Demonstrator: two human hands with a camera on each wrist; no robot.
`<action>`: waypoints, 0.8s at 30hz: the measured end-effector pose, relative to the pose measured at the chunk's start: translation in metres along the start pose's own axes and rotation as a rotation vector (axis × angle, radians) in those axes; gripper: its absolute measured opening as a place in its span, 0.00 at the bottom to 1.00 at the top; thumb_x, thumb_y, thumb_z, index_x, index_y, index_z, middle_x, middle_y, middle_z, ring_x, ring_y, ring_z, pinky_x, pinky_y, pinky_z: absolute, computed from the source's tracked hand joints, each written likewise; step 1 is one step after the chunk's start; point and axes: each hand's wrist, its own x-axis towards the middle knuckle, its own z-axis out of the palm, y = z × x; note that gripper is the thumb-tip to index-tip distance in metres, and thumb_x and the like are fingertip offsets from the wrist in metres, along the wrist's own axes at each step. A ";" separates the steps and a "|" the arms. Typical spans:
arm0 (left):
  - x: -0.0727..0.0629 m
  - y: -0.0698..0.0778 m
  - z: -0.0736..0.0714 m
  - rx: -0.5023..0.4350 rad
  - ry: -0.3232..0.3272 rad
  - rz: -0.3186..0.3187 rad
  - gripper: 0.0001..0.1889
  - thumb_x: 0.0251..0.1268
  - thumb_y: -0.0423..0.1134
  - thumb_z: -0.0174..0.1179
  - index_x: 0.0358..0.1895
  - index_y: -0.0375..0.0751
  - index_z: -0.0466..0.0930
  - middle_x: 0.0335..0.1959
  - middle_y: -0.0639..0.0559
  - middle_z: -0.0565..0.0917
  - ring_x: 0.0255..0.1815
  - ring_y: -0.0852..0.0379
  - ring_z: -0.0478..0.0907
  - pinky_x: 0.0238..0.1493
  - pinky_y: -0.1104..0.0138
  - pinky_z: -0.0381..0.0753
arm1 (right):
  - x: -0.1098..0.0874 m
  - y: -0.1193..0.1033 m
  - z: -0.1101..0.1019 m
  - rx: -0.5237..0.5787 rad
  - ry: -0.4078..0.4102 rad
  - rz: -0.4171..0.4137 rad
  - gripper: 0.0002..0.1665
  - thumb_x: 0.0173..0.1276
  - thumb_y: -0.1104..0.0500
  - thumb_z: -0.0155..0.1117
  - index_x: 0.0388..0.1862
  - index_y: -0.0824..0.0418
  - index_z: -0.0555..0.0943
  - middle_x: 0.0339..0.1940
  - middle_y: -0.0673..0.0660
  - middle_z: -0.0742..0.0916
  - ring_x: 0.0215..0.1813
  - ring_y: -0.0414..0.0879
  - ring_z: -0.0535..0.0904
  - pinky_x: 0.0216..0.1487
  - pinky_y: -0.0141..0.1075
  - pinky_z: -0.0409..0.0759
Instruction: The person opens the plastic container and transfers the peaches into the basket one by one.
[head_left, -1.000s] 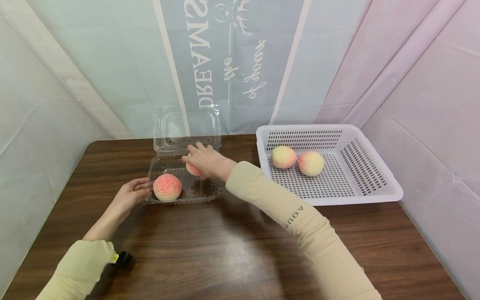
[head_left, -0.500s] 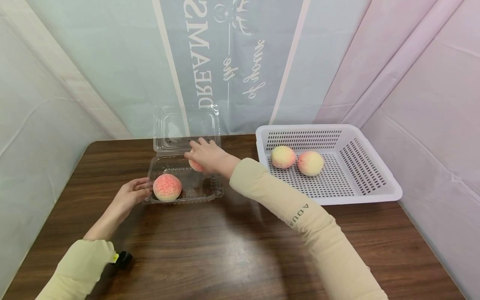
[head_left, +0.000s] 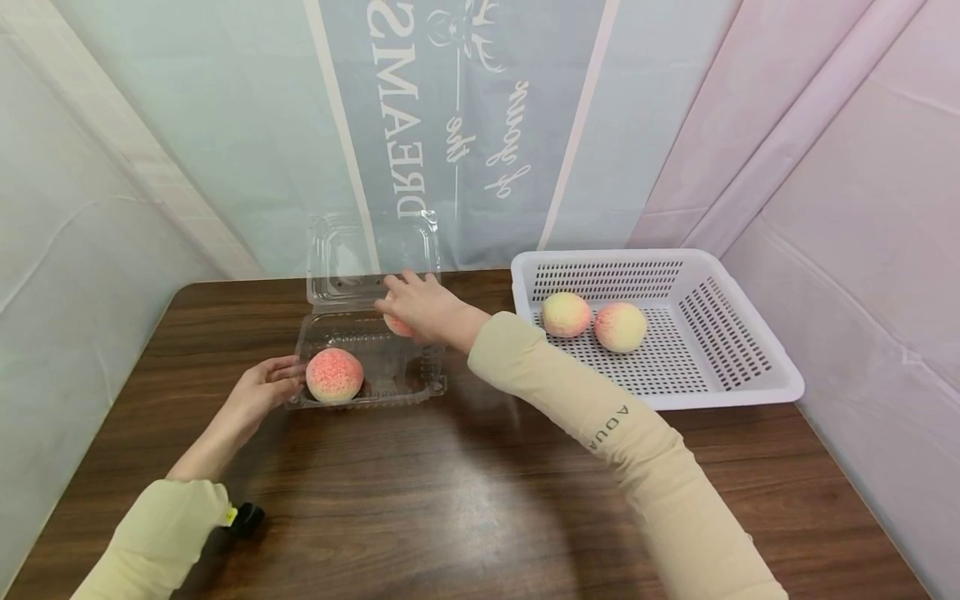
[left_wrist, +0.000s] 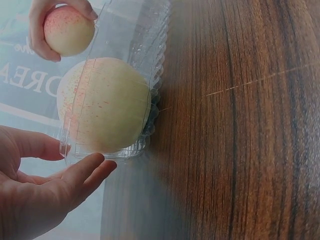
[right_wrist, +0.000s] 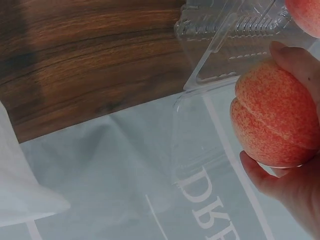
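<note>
My right hand [head_left: 429, 310] grips a pink peach [right_wrist: 277, 112], fingers and thumb curled round its sides. It holds the peach over the back right part of a clear plastic clamshell container [head_left: 390, 379], whose lid [head_left: 372, 258] stands raised at the back. Inside the container, at the left, sits another pink and cream peach [head_left: 334, 376]. My left hand [head_left: 258, 392] is at the container's left end. In the left wrist view, the left thumb and fingertips [left_wrist: 107, 167] pinch the container's edge, close beside the peach inside.
To the right stands a white perforated plastic basket [head_left: 757, 350] holding two yellow and pink peaches [head_left: 621, 327]. The brown wooden table [head_left: 420, 500] meets a hanging cloth [head_left: 480, 167] with printed lettering at its back edge. A small black device [head_left: 247, 520] is by the left sleeve.
My right hand has shifted slightly to the right and back with the peach still in its grip. The left hand, the container and the basket stay put.
</note>
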 end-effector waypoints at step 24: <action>-0.001 0.001 0.001 0.009 0.000 -0.005 0.27 0.69 0.30 0.42 0.64 0.16 0.46 0.61 0.20 0.58 0.39 0.78 0.70 0.42 0.79 0.73 | -0.016 0.021 0.002 -0.008 0.114 -0.015 0.36 0.45 0.50 0.75 0.54 0.50 0.71 0.55 0.56 0.69 0.56 0.54 0.62 0.45 0.45 0.69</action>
